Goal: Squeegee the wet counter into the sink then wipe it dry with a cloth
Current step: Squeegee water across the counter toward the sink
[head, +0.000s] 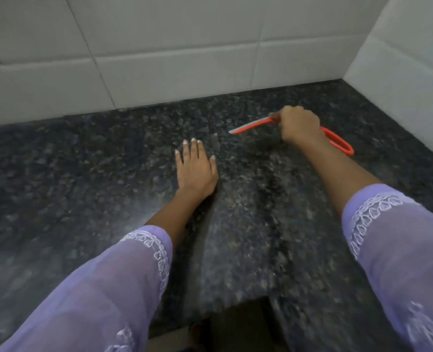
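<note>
Beside tiled wall (pixel 159 59) — granite counter (pixel 83 174), squeegee (pixel 251 126)

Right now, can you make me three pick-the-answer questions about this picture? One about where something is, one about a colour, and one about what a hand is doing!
1. Where is the squeegee?
A. over the far right part of the counter
B. on the floor
C. stuck to the wall

2. What colour is the squeegee's handle?
A. blue
B. red-orange
C. green

3. What is the left hand doing?
A. squeezing a cloth
B. holding a cup
C. lying flat on the counter

Answers:
1 A, the right hand holds it there, near the tiled corner.
2 B, its loop sticks out bright red-orange behind the right hand.
3 C, its fingers are straight and spread on the dark stone.
</note>
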